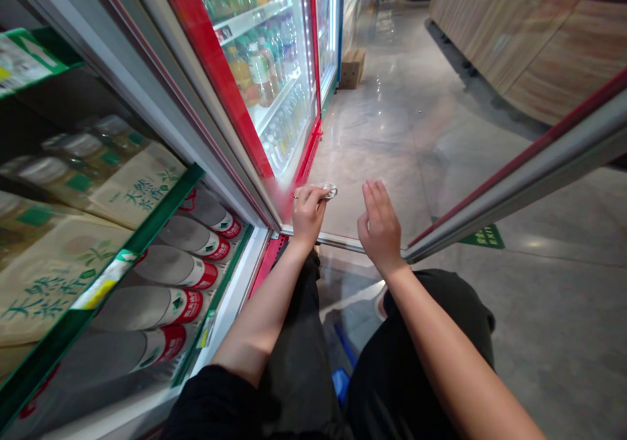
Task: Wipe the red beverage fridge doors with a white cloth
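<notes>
My left hand is closed on a small crumpled whitish thing, too blurred to name for certain. It is held up close to the lower part of a glass door, which stands open. My right hand is raised beside it, palm turned toward the glass and fingers stretched out with nothing in them. Whether either hand touches the glass I cannot tell. The door's metal frame runs up to the right past my right hand.
To my left, an open drinks cooler holds large bottles with red and white labels and beige cartons on a green-edged shelf. Another lit cooler stands ahead. A cardboard box and wooden counters are farther off. Something blue lies between my legs.
</notes>
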Action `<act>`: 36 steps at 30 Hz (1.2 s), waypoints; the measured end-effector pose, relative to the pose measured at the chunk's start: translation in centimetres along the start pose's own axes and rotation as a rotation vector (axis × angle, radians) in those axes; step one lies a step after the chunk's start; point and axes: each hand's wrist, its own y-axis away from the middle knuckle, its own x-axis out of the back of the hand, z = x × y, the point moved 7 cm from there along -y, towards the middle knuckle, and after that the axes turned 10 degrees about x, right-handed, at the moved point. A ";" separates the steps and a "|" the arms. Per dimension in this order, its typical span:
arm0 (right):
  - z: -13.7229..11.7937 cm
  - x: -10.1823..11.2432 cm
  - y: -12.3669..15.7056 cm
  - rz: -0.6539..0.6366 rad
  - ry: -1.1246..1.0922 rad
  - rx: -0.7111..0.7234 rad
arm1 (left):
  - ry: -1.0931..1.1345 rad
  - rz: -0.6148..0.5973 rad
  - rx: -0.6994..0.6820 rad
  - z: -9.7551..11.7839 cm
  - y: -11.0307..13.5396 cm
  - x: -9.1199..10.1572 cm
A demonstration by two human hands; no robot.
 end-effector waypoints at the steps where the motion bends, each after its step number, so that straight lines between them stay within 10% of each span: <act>1: 0.0 -0.1 0.0 -0.002 0.003 -0.006 | 0.005 0.011 0.037 -0.1 -0.4 0.3; 24: -3.0 -2.9 -2.0 -0.075 -0.031 0.212 | 0.030 -0.111 0.103 -1.5 -1.9 1.8; 36: -4.2 -4.6 -2.6 -0.079 -0.090 0.206 | 0.103 0.037 0.329 -6.6 -2.4 4.1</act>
